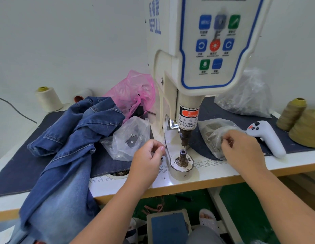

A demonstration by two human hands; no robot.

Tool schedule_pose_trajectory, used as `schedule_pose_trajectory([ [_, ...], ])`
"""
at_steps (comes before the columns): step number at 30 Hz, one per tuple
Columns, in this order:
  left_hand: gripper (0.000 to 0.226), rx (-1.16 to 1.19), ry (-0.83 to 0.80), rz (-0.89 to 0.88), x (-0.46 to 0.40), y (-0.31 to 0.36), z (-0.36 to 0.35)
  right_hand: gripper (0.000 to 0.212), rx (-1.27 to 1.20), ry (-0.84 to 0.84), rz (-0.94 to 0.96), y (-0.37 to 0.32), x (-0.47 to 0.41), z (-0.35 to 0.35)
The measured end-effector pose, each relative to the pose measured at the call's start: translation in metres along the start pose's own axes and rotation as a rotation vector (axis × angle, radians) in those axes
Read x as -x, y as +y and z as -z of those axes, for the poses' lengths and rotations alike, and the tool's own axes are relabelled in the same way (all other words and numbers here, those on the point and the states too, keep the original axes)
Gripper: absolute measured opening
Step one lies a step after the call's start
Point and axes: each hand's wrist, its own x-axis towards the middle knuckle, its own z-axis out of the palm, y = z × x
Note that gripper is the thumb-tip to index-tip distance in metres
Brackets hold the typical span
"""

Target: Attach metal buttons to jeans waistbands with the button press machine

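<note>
The white button press machine [193, 55] stands at the middle of the table, its upper punch [185, 138] above the lower die post [182, 156] on a round base. Blue jeans [72, 138] lie heaped at the left and hang over the front edge. My left hand [147, 159] hovers just left of the die with fingers curled; whether it holds a small part is hidden. My right hand [241, 148] reaches into a clear bag of metal buttons [213, 136] right of the machine, fingertips pinching inside it.
A clear bag of small metal parts [130, 140] and a pink bag [133, 94] lie left of the machine. A larger clear bag [248, 95], a white handheld controller [267, 138] and thread cones [294, 113] are at the right. A foot pedal [169, 228] sits below.
</note>
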Motion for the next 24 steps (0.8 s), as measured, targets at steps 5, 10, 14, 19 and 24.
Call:
schedule_pose_trajectory([
  [5,0.016,0.006,-0.005,0.001,0.001,0.001,0.0,0.018,-0.178,-0.002,-0.077,-0.001,0.002,-0.002],
  [10,0.014,-0.009,-0.013,-0.001,0.0,0.0,-0.001,0.028,-0.398,0.027,-0.184,-0.011,0.007,0.005],
  [14,0.014,-0.018,-0.01,-0.002,0.0,-0.001,-0.001,0.018,-0.64,0.008,-0.285,-0.025,0.019,0.002],
  [19,0.014,-0.026,-0.013,-0.006,0.0,-0.001,-0.001,0.018,-1.004,-0.095,-0.412,-0.054,0.041,-0.006],
  [24,0.014,-0.04,-0.007,-0.012,0.0,-0.002,0.0,0.026,-1.165,-0.253,-0.42,-0.083,0.053,-0.007],
])
